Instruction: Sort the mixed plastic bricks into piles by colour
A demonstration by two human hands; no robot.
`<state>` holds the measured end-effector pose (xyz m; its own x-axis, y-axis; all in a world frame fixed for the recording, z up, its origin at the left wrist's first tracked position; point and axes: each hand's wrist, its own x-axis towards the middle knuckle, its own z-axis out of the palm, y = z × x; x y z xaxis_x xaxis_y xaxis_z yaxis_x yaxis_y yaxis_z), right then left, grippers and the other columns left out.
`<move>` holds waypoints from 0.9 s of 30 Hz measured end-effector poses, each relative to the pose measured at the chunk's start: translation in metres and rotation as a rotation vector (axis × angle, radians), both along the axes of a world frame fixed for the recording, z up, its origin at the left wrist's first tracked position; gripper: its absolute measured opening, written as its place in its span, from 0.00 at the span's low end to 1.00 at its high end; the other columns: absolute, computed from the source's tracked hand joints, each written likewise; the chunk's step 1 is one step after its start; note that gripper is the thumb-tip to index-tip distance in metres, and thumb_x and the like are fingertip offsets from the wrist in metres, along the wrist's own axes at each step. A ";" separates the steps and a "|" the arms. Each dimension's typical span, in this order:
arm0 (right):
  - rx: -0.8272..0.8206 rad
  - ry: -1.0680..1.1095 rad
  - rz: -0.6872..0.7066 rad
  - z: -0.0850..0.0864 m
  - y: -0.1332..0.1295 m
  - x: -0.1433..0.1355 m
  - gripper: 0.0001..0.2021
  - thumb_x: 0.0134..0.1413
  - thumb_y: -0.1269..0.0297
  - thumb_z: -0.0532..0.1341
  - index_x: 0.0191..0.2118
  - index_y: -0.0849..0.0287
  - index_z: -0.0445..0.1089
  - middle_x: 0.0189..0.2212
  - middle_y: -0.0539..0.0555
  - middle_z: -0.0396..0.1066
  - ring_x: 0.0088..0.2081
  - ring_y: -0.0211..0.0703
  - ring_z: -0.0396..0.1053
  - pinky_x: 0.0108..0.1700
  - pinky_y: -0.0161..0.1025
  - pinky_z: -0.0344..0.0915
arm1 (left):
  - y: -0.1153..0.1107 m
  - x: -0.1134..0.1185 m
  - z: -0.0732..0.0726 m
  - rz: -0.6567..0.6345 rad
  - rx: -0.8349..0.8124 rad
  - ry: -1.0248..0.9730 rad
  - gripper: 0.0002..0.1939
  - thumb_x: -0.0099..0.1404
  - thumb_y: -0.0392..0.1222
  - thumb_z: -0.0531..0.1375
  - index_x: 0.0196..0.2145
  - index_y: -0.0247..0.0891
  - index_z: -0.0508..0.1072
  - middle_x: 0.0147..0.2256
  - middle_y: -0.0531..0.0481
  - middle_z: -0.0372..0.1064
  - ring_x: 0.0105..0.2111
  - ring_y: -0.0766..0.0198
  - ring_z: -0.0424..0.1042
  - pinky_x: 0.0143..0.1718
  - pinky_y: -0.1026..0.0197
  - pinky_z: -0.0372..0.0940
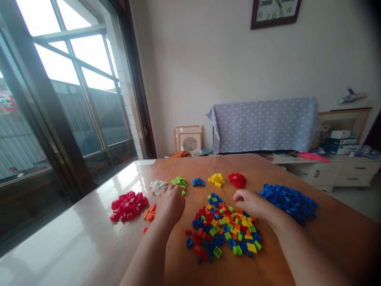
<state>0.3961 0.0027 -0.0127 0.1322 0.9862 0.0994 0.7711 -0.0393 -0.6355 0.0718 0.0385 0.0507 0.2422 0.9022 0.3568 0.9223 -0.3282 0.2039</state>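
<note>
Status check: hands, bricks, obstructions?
Left hand by light-green pile, partly hiding it; grip unclear. Right hand by mixed brick pile; grip unclear. Mixed pile multicoloured, spread on table. No obstruction visible.

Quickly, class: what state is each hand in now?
Left hand: beside the green bricks; grip hidden, cannot tell.
Right hand: near the mixed bricks; grip hidden, cannot tell.

Brt daylight thru window (92,51) glares off tbl (74,238), top R corner dark
</note>
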 end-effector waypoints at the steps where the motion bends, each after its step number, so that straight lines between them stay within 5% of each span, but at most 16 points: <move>1: -0.024 -0.033 0.025 -0.002 0.000 0.002 0.09 0.43 0.68 0.62 0.34 0.58 0.74 0.29 0.50 0.74 0.31 0.40 0.68 0.29 0.33 0.56 | 0.000 0.002 -0.002 -0.031 0.004 -0.009 0.17 0.61 0.37 0.53 0.45 0.42 0.75 0.49 0.44 0.71 0.51 0.49 0.65 0.50 0.52 0.59; 7: -0.138 -0.061 0.073 -0.004 -0.003 0.010 0.09 0.44 0.68 0.63 0.36 0.57 0.73 0.30 0.50 0.75 0.32 0.40 0.70 0.28 0.32 0.56 | -0.001 0.012 -0.010 -0.161 0.011 -0.072 0.15 0.61 0.36 0.54 0.44 0.42 0.75 0.47 0.47 0.72 0.49 0.52 0.66 0.47 0.55 0.60; 15: -0.026 -0.189 -0.009 -0.005 0.003 0.008 0.06 0.52 0.66 0.60 0.35 0.57 0.75 0.33 0.52 0.76 0.35 0.41 0.70 0.33 0.34 0.57 | 0.001 0.012 -0.013 -0.192 0.042 -0.086 0.13 0.63 0.39 0.55 0.44 0.42 0.75 0.46 0.46 0.73 0.48 0.52 0.67 0.46 0.55 0.60; 21: -0.054 -0.160 0.076 -0.001 -0.001 0.011 0.14 0.45 0.69 0.63 0.41 0.55 0.76 0.38 0.52 0.75 0.38 0.41 0.70 0.36 0.33 0.60 | -0.001 0.014 -0.011 -0.218 0.029 -0.117 0.13 0.64 0.39 0.55 0.44 0.41 0.76 0.45 0.46 0.73 0.48 0.52 0.67 0.47 0.55 0.61; 27: -0.082 -0.109 0.067 0.001 -0.001 0.004 0.07 0.43 0.66 0.65 0.33 0.58 0.76 0.31 0.52 0.75 0.32 0.40 0.69 0.30 0.33 0.57 | -0.005 0.019 -0.010 -0.267 0.032 -0.149 0.12 0.64 0.38 0.56 0.43 0.40 0.76 0.43 0.45 0.73 0.47 0.52 0.67 0.48 0.54 0.62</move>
